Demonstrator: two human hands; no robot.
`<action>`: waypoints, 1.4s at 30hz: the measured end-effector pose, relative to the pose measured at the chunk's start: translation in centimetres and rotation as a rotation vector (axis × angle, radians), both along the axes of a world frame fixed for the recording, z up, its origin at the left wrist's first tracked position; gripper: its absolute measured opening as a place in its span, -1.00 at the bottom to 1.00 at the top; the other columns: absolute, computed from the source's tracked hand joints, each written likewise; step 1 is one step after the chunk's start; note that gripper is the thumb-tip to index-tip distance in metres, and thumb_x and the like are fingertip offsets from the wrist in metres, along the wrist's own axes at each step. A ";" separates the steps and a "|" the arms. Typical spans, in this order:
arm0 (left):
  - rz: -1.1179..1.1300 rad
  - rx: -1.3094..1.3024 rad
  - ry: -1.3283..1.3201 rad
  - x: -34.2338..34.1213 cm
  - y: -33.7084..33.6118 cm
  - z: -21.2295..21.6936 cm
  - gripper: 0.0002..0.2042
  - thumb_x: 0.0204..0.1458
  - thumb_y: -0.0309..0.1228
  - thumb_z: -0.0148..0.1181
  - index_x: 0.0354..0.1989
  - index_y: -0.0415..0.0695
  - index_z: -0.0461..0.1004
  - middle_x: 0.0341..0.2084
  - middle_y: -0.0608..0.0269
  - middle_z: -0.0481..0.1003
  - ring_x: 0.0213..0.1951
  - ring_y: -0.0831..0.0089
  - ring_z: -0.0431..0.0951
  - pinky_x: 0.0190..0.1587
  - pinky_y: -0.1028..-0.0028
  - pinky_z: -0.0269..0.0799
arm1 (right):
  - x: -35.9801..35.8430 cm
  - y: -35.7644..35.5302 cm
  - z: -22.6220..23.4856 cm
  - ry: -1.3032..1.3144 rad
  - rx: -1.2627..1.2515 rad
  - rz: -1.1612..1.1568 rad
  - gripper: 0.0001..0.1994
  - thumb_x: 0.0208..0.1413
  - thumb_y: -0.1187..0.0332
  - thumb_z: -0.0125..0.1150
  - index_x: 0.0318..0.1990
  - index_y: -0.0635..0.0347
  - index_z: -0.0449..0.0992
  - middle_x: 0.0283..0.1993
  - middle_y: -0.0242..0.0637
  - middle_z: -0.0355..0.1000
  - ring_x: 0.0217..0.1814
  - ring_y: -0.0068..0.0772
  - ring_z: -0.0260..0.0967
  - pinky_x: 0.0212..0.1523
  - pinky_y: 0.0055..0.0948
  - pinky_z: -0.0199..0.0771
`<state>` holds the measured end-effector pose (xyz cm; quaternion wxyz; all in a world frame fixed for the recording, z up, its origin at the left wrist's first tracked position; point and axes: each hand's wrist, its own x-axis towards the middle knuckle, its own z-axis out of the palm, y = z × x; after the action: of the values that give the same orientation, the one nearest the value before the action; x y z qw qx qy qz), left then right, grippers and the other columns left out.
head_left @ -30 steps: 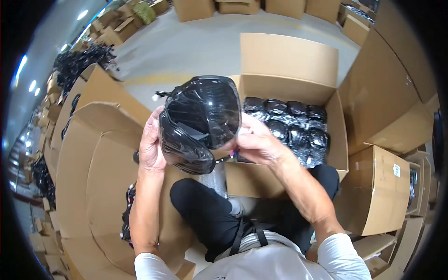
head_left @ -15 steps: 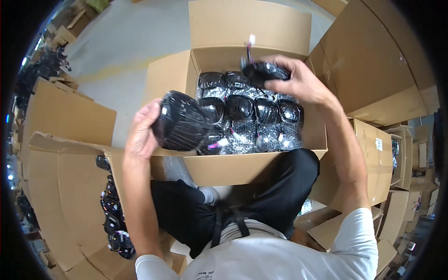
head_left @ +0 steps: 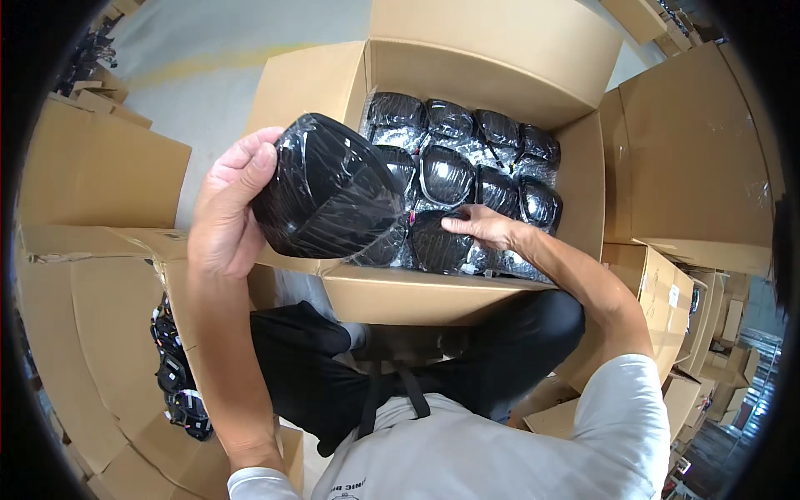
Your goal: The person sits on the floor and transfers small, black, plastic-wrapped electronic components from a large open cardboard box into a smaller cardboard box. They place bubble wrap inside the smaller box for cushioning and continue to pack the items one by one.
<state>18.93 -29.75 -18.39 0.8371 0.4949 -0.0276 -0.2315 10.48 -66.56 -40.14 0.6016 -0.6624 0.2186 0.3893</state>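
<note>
My left hand [head_left: 237, 196] grips the left edge of a large, rounded black shell [head_left: 329, 192] wrapped in clear film. It is held tilted over the near left corner of an open cardboard box [head_left: 408, 292]. Inside the box, my right hand [head_left: 483, 227] is closed on another black film-wrapped shell [head_left: 440, 243] in the near row, thumb on its top; its other fingers are partly hidden. Rows of similar black shells [head_left: 447, 175] stand behind it, with bubble wrap [head_left: 400, 136] between them. The shell in my left hand covers part of the box's left side.
Left of me, a tall open carton [head_left: 108, 333] holds several black parts with wires [head_left: 175, 367]. Big cardboard boxes [head_left: 692, 158] rise at the right, and a taped carton [head_left: 662, 300] stands near my right elbow. My knees [head_left: 542, 325] are close to the box's front wall.
My right hand has lowered its black shell, which trailed a wire with a white plug, into the near row. My left hand has raised its shell slightly. The view has shifted.
</note>
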 end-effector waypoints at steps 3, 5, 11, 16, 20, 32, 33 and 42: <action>-0.001 -0.040 -0.014 0.8 -1.1 -0.1 -0.70 0.25 -0.40 0.22 0.08 -0.30 0.46 -0.10 0.13 0.61 -0.11 0.44 0.63 0.03 0.45 0.55 | -1.2 -0.2 1.0 -0.151 -0.269 0.156 -0.08 -0.01 -0.16 0.47 0.20 0.59 0.32 0.03 0.12 0.50 0.02 -0.13 0.53 -0.27 -0.24 0.65; -0.020 -0.078 -0.025 1.0 -3.1 -0.2 -0.69 0.26 -0.40 0.20 0.09 -0.31 0.45 -0.10 0.13 0.61 -0.11 0.44 0.63 0.03 0.45 0.55 | -1.6 0.0 -0.2 -0.382 -0.684 0.405 -0.18 0.07 -0.24 0.33 -0.02 0.58 0.46 -0.15 0.21 0.56 -0.05 0.08 0.57 -0.02 -0.13 0.59; -0.098 0.057 0.016 -0.4 -7.4 -1.8 -0.73 0.21 -0.46 0.24 0.03 -0.33 0.50 -0.16 0.16 0.59 -0.16 0.49 0.60 -0.05 0.50 0.55 | 3.6 -0.7 10.0 -0.603 -0.176 0.045 -0.48 0.40 -0.06 -0.02 -0.07 0.30 0.60 -0.09 -0.12 0.61 -0.01 -0.34 0.54 0.07 -0.20 0.50; -0.139 0.098 -0.086 -2.4 -12.1 -2.5 -0.68 0.13 -0.49 0.34 0.02 -0.36 0.51 -0.14 0.09 0.57 -0.14 0.46 0.59 -0.07 0.49 0.54 | 0.2 2.8 23.3 -0.697 0.018 0.281 -0.29 0.02 0.12 0.53 0.22 0.38 0.38 0.05 -0.18 0.54 0.04 -0.45 0.44 0.15 -0.36 0.46; 0.010 0.549 -0.494 -2.7 -13.6 -2.1 -0.51 0.08 -0.39 0.40 0.13 -0.37 0.44 0.07 -0.10 0.46 -0.05 0.28 0.60 0.00 0.37 0.54 | -1.0 -4.0 19.8 -0.522 -0.640 0.583 -0.41 -0.03 0.22 0.55 0.12 0.32 0.49 -0.17 -0.20 0.62 -0.09 -0.37 0.53 -0.01 -0.33 0.51; 0.150 0.740 -0.937 -9.3 -2.2 0.1 -0.75 0.07 -0.41 0.34 -0.12 -0.28 0.57 -0.33 0.06 0.59 -0.31 0.27 0.61 -0.17 0.40 0.53 | -8.9 -10.9 3.3 0.168 0.082 -0.012 -0.43 0.23 0.08 0.31 0.25 0.27 0.38 0.10 -0.22 0.52 0.12 -0.30 0.49 0.13 -0.19 0.55; 0.121 0.698 -0.880 -10.6 0.4 1.8 -0.76 0.06 -0.41 0.33 -0.15 -0.28 0.58 -0.32 0.05 0.59 -0.29 0.20 0.62 -0.13 0.37 0.53 | -9.3 -12.5 2.7 0.189 -0.072 -0.007 -0.43 0.25 0.12 0.31 0.25 0.32 0.36 0.09 -0.20 0.51 0.07 -0.25 0.50 0.05 -0.17 0.58; 0.701 1.714 0.390 -25.1 46.7 -9.2 -0.57 0.16 -0.05 0.22 -0.27 -0.29 0.57 -0.33 -0.09 0.61 -0.26 0.23 0.63 -0.14 0.24 0.53 | -8.6 -10.7 0.7 -0.216 -0.571 0.423 -0.57 0.23 0.03 0.32 -0.30 0.32 0.51 -0.45 -0.36 0.43 -0.52 -0.52 0.33 -0.53 -0.37 0.40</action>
<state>-6.15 16.94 -27.58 0.2000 0.8740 0.4427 0.0132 1.83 -77.29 -39.44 0.3182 -0.8714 0.1117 0.3562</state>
